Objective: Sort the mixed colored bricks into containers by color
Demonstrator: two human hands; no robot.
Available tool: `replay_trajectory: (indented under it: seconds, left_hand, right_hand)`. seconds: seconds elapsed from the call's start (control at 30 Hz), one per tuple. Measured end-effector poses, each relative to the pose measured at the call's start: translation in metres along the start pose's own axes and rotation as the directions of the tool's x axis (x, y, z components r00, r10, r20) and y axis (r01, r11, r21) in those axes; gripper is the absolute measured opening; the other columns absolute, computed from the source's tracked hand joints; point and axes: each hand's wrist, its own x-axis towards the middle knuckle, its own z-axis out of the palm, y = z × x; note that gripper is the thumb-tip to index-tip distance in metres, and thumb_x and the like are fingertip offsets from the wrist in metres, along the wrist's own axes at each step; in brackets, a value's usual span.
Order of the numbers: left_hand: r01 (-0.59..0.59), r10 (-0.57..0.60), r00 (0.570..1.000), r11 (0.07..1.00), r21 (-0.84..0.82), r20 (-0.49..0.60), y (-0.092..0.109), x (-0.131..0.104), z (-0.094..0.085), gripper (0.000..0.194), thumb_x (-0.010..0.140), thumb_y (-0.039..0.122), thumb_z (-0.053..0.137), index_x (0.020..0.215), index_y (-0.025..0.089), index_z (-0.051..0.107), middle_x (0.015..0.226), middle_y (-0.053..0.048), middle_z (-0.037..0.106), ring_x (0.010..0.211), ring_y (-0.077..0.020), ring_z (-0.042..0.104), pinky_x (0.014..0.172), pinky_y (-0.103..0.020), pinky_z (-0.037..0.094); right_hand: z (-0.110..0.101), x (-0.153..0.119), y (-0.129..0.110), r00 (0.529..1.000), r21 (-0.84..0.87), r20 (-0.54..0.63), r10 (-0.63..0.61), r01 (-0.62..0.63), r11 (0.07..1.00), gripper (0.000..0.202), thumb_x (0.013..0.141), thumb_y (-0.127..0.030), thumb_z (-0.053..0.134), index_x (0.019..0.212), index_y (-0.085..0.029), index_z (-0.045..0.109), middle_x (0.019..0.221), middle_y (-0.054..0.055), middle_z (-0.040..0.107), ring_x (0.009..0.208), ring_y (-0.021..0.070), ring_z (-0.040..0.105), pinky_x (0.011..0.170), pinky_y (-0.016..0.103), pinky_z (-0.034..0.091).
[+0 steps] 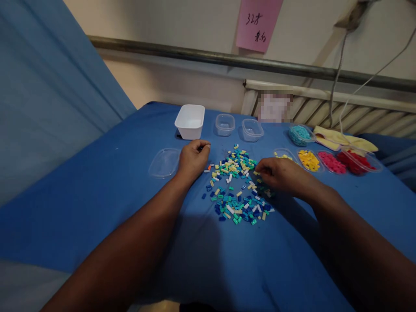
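Observation:
A loose spread of small building bricks (238,201) in blue, teal, green, cream and white lies on the blue cloth. My left hand (194,159) is at the upper left of the spread, its fingers curled and thumb pressed to the index finger. Whatever it may hold is too small to make out. On the right side, my right hand (276,174) reaches down to the bricks with bent fingers drawn together. A pale yellow brick (256,173) shows at its fingertips; whether it is gripped cannot be told.
Behind the bricks stand a white tub (190,128) and two clear tubs (225,125). A clear lid (164,164) lies left. At right are containers of yellow bricks (308,160), pink bricks (331,162), red bricks (355,162) and turquoise bricks (299,135), beside a yellow cloth (341,139).

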Motion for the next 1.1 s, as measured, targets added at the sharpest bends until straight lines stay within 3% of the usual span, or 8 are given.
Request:
replay_trajectory:
  seconds: [0.1,0.23,0.47,0.87,1.1]
  left_hand:
    - [-0.001,0.001,1.000,1.000,0.002,0.002,0.000,0.000,0.000,0.023,0.091,0.031,0.066,0.101,0.018,0.083,0.100,-0.006,0.083,0.093,-0.0241,0.074,0.089,-0.036,0.056]
    - [-0.009,0.009,1.000,1.000,0.005,0.010,0.000,0.000,0.001,0.023,0.091,0.030,0.067,0.101,0.018,0.083,0.100,-0.005,0.083,0.093,-0.0243,0.075,0.087,-0.036,0.056]
    - [-0.030,0.029,0.999,0.999,0.040,0.027,0.000,-0.001,0.000,0.021,0.092,0.029,0.066,0.101,0.020,0.083,0.099,-0.004,0.083,0.092,-0.0242,0.074,0.089,-0.036,0.058]
    - [-0.043,0.041,0.998,0.998,0.048,0.039,0.000,-0.001,0.002,0.021,0.092,0.028,0.066,0.102,0.021,0.084,0.101,-0.005,0.083,0.095,-0.0242,0.075,0.093,-0.037,0.058]
    - [-0.052,0.051,0.998,0.997,0.050,0.036,-0.003,-0.001,0.004,0.023,0.093,0.030,0.066,0.103,0.020,0.084,0.101,-0.006,0.083,0.093,-0.0246,0.075,0.091,-0.038,0.059]
  right_hand:
    - [-0.004,0.003,-0.002,1.000,-0.009,0.002,0.013,-0.013,1.000,0.027,0.090,-0.013,0.065,0.108,-0.022,0.083,0.094,0.003,0.083,0.082,0.0191,0.073,0.070,0.027,0.044]
    - [0.003,0.008,-0.002,0.997,0.016,0.011,-0.072,0.072,0.997,0.028,0.096,-0.016,0.060,0.109,-0.023,0.084,0.104,0.003,0.084,0.091,0.0198,0.075,0.078,0.027,0.048]
    - [0.014,0.015,0.005,0.996,-0.178,-0.018,-0.091,0.086,0.980,0.030,0.098,-0.017,0.057,0.111,-0.021,0.084,0.104,0.009,0.082,0.094,0.0229,0.074,0.081,0.029,0.048]
    - [0.013,0.008,-0.003,0.973,-0.194,0.076,-0.220,0.231,0.953,0.036,0.099,-0.012,0.055,0.121,-0.023,0.081,0.114,0.010,0.079,0.105,0.0248,0.073,0.086,0.030,0.050]
    - [0.000,0.001,-0.002,0.959,-0.082,0.158,-0.235,0.250,0.965,0.040,0.093,-0.007,0.057,0.119,-0.023,0.082,0.117,0.007,0.082,0.106,0.0249,0.075,0.092,0.031,0.053]
